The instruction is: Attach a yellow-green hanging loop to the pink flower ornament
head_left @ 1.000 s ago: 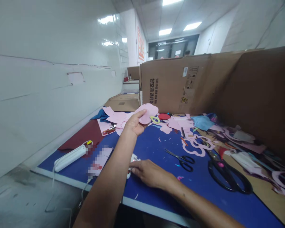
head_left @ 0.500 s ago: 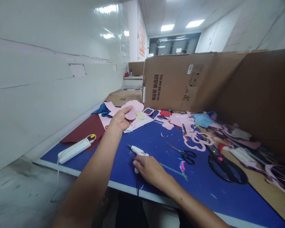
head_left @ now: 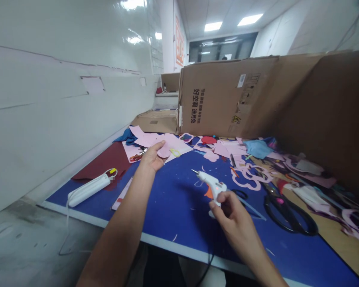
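Note:
My right hand (head_left: 231, 208) grips a white hot glue gun (head_left: 211, 181) with an orange trigger by its handle. Its metal nozzle points up and left, and its red light shows; the body is raised above the blue mat (head_left: 167, 199). My left hand (head_left: 154, 158) is closed on a pink cutout (head_left: 164, 150), the thumb on top. Part of that cutout is covered by the fingers. A yellow-green loop (head_left: 175, 152) lies just right of it, over pale pink sheets (head_left: 181, 145). Behind the right hand, small black scissors (head_left: 241, 193) are partly hidden.
Large black scissors (head_left: 290, 211) lie at the right. Pink outline scraps (head_left: 251, 177) and fabric bits spread along the back and right. A white power strip (head_left: 89, 189) sits front left near a maroon sheet (head_left: 103, 161). A cardboard box (head_left: 218, 99) stands behind.
My right hand has lifted the glue gun off the mat and moved it right. My left hand with the pink cutout is slightly lower, and less of the cutout shows.

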A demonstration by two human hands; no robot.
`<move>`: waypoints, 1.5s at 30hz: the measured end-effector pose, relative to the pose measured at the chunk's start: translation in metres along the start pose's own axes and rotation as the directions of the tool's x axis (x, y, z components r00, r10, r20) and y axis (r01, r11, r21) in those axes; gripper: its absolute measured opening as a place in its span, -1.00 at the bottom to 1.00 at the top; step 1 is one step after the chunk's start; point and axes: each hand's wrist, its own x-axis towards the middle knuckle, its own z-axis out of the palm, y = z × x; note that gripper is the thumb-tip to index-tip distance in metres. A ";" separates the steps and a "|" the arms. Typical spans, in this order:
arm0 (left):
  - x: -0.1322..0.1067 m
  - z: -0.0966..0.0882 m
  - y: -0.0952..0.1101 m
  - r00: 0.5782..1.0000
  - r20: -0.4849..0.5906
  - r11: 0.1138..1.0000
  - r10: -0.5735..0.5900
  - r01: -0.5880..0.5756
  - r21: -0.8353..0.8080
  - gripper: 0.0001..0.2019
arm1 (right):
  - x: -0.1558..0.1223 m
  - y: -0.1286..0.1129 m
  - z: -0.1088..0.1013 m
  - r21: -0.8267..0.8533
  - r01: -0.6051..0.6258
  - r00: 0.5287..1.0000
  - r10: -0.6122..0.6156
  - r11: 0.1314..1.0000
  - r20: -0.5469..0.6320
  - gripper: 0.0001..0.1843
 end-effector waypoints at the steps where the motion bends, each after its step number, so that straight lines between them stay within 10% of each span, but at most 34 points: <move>1: 0.003 0.003 -0.009 1.000 0.005 1.000 -0.015 0.015 -0.011 -0.68 | 0.002 0.002 -0.006 0.039 -0.020 0.998 0.022 0.999 -0.058 -0.61; 6: 0.014 0.018 -0.048 0.994 0.091 0.995 -0.059 0.065 -0.072 -0.67 | 0.023 0.005 -0.030 0.400 -0.120 0.967 0.198 0.908 -0.159 -0.41; 14: 0.024 0.022 -0.088 0.982 0.158 0.993 -0.104 0.113 -0.047 -0.67 | 0.061 0.003 -0.057 0.624 -0.352 0.927 0.351 0.698 0.131 -0.46; 25: 0.021 0.018 -0.099 0.991 0.106 0.997 -0.077 0.079 -0.018 -0.57 | 0.114 -0.018 -0.058 0.588 -0.364 0.929 0.241 0.722 0.279 -0.41; 33: 0.028 0.011 -0.102 0.994 0.074 0.997 -0.081 0.082 -0.003 -0.56 | 0.097 0.014 -0.026 0.176 -0.192 0.981 0.188 0.965 0.037 -0.35; 45: 0.023 0.012 -0.103 0.994 0.092 0.998 -0.064 0.062 0.023 -0.63 | 0.092 0.008 -0.024 0.074 -0.068 0.991 0.076 0.995 -0.112 -0.33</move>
